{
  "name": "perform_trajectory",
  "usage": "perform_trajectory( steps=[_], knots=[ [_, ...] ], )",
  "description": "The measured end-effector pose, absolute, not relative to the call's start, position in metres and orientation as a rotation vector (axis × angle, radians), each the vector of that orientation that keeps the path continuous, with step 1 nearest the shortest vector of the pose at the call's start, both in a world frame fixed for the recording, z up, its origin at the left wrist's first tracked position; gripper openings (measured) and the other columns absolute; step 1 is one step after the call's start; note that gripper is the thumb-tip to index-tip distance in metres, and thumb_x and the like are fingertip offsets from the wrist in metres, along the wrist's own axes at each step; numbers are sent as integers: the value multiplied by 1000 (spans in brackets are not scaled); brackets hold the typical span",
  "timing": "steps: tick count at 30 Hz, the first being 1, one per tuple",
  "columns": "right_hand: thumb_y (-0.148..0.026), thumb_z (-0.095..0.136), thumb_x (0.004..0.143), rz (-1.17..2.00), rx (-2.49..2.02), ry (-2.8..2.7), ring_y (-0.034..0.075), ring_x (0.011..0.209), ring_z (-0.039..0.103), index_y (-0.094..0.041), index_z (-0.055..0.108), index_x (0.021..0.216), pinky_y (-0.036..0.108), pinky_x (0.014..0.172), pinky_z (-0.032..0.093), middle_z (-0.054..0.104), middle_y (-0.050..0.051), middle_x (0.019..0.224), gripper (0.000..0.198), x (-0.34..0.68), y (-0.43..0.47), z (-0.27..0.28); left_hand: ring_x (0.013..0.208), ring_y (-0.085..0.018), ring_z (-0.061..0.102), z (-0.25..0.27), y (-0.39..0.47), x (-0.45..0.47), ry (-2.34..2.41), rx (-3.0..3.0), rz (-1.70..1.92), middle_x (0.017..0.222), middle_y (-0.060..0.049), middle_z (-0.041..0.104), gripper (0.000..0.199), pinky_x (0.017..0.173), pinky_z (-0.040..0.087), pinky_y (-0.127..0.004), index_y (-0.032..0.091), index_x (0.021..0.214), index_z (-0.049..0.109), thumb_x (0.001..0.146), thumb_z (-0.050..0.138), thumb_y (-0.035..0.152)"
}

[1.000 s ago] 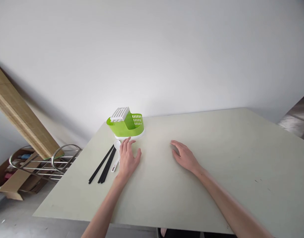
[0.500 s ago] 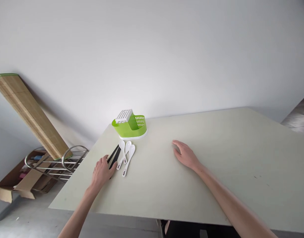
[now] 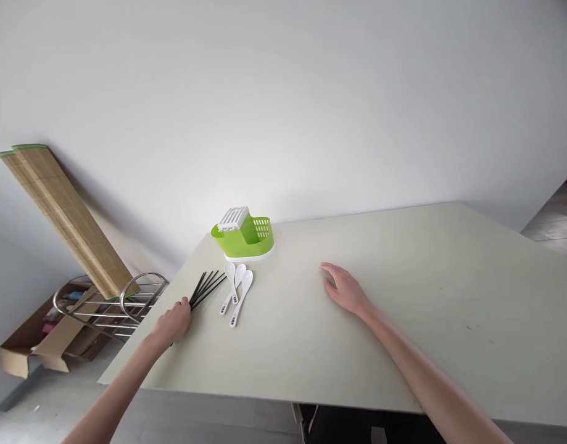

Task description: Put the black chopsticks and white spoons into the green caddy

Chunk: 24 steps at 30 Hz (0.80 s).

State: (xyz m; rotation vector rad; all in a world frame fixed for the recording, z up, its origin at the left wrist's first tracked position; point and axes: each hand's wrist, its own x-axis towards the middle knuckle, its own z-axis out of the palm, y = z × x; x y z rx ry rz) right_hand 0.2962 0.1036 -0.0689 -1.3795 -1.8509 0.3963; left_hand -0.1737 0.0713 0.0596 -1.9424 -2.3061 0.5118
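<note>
My left hand (image 3: 173,322) is closed around several black chopsticks (image 3: 206,288), whose far ends fan out toward the spoons; the palm hides their near part. Just right of them, three white spoons (image 3: 240,293) lie partly overlapping on the table, bowls pointing away from me. Behind the spoons stands a green utensil caddy (image 3: 242,243) with a white slotted top and a white base. My right hand (image 3: 344,288) rests on the table at the middle, fingers extended and thumb apart, holding nothing.
The pale table (image 3: 403,246) meets a white wall (image 3: 311,111) at the back. On the left, a metal rack (image 3: 110,308) and an open cardboard box (image 3: 47,336) sit below table height. Bamboo mats (image 3: 74,228) lean against the wall there.
My left hand has closed on the chopsticks and drawn them left and toward me, away from the spoons. Their far ends have spread apart. My right hand stays put.
</note>
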Motion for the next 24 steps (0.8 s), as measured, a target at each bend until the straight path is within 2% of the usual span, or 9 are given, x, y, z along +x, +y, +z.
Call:
perform_trajectory(
  steps=[4, 7, 12, 17, 20, 24],
  knots=[
    [-22, 46, 97, 391, -1372, -1858, 26, 138, 58, -21, 63, 137, 49, 117, 45, 63, 11, 147, 43, 296, 104, -70, 101, -39, 73, 50, 57, -175, -2337, -1884, 454, 112, -29, 67, 35, 80, 54, -45, 6, 116, 54, 83, 42, 9],
    [-22, 46, 97, 383, -1383, -1859, 26, 138, 57, -20, 63, 137, 48, 117, 45, 63, 11, 147, 43, 296, 104, -70, 101, -39, 73, 45, 49, -176, -2378, -1840, 373, 112, -29, 68, 35, 78, 54, -44, 5, 120, 51, 88, 37, 10],
    [-20, 48, 96, 386, -1375, -1846, 26, 137, 58, -21, 65, 135, 48, 118, 44, 64, 11, 146, 43, 295, 104, -68, 102, -38, 73, 42, 38, -169, -2435, -1784, -243, 118, -26, 71, 42, 81, 54, -44, 9, 136, 40, 96, 33, 23],
    [-22, 51, 94, 473, -1364, -1772, 26, 136, 59, -22, 67, 133, 48, 117, 45, 65, 10, 144, 42, 296, 104, -63, 101, -35, 74, 37, 24, -112, -2285, -2044, -646, 114, -18, 74, 35, 81, 55, -42, 18, 129, 43, 101, 32, 35],
    [-25, 51, 94, 612, -1324, -1641, 25, 135, 61, -24, 68, 130, 48, 116, 46, 68, 8, 141, 40, 300, 104, -58, 101, -33, 74, 28, 20, -57, -2215, -2336, -621, 112, -15, 75, 29, 80, 55, -39, 22, 124, 45, 103, 34, 39],
    [-32, 51, 95, 742, -1257, -1432, 24, 123, 69, -25, 71, 117, 44, 108, 52, 76, 7, 127, 31, 303, 104, -53, 101, -32, 74, 16, 25, 6, -2096, -2596, -354, 111, -16, 74, 25, 82, 53, -39, 20, 126, 44, 103, 36, 26]
  ],
)
